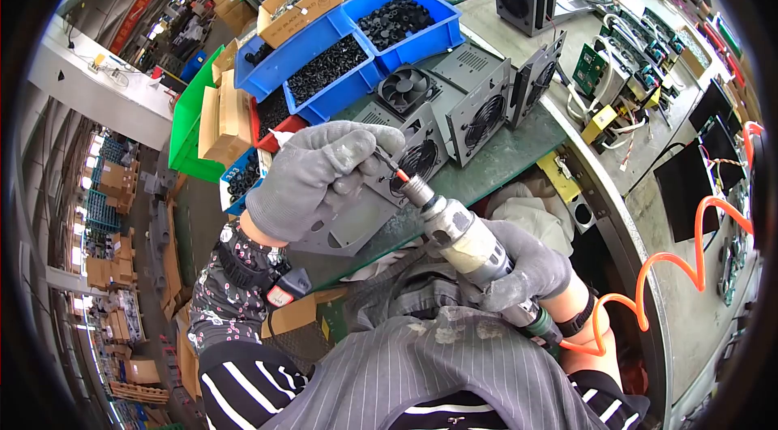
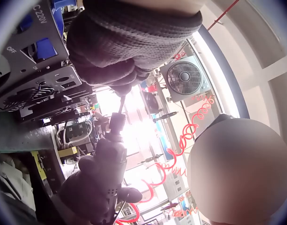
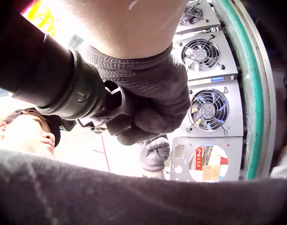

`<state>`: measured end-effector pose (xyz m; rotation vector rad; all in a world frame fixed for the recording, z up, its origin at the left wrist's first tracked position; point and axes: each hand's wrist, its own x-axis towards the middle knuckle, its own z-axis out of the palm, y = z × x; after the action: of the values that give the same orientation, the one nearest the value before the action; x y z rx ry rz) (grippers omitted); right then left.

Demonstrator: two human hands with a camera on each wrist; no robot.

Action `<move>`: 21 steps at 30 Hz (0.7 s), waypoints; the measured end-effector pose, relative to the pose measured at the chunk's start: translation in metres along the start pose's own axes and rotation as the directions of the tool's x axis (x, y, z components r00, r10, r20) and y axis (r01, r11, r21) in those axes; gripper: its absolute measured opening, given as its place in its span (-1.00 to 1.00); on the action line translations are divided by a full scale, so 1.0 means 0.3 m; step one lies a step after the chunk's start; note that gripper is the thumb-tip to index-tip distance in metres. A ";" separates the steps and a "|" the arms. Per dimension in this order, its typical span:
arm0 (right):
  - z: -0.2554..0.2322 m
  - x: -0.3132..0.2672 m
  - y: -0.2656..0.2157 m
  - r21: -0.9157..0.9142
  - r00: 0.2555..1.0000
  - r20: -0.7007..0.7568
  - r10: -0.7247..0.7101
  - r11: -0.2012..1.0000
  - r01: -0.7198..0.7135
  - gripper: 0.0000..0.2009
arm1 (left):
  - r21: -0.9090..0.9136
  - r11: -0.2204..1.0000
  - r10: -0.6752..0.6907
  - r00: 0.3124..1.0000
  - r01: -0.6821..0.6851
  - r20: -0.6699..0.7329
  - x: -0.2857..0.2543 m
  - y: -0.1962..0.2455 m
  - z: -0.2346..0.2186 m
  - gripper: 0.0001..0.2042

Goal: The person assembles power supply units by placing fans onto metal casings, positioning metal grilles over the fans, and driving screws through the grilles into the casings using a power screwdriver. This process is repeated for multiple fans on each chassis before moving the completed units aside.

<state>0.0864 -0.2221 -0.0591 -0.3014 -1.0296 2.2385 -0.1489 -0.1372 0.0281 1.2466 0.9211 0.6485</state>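
Note:
My gloved right hand [image 1: 527, 264] grips an air screwdriver [image 1: 466, 239] by its body, the nose tilted up toward the left hand. A thin bit [image 1: 391, 164] sticks out of its chuck. The gloved left hand [image 1: 316, 175] has curled fingers and pinches the far end of the bit, as the left wrist view also shows at the bit [image 2: 122, 103]. Whether a screw sits at the tip I cannot tell, since the fingers hide it. Beneath the hands lies a grey metal panel [image 1: 344, 231] with a round cutout, beside grey panels fitted with black fans [image 1: 484, 124].
Blue bins [image 1: 320, 110] of small black parts stand behind the left hand, with a green bin [image 1: 188, 126] and cardboard boxes [image 1: 231, 118] to their left. A coiled orange hose [image 1: 648, 268] runs from the screwdriver to the right. Wired circuit boards [image 1: 604, 65] lie on the right-hand bench.

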 end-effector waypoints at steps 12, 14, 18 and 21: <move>-0.023 -0.055 0.038 -0.173 1.000 -0.001 0.009 0.985 -0.009 -0.23 | 0.189 0.979 -0.110 0.980 0.078 0.166 -0.010 0.040 0.012 -0.60; -0.018 -0.078 0.033 -0.148 0.992 -0.123 -0.005 0.989 -0.013 -0.22 | 0.331 0.942 0.027 0.995 -0.056 0.093 -0.006 0.045 0.038 -0.58; -0.058 -0.140 0.049 -0.027 0.985 -0.170 -0.021 1.000 0.016 -0.19 | 0.915 0.376 0.303 0.953 -0.146 0.028 0.004 0.047 0.009 -0.50; -0.060 -0.150 0.084 -0.055 0.928 -0.358 -0.102 0.995 0.088 -0.18 | 0.990 -0.070 0.276 0.952 -0.120 0.135 0.029 0.011 -0.025 -0.53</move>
<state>0.1173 -0.2522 -0.0925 -0.6401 -0.8684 1.9804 -0.1509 -0.1256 0.0288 2.8325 1.3860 0.0949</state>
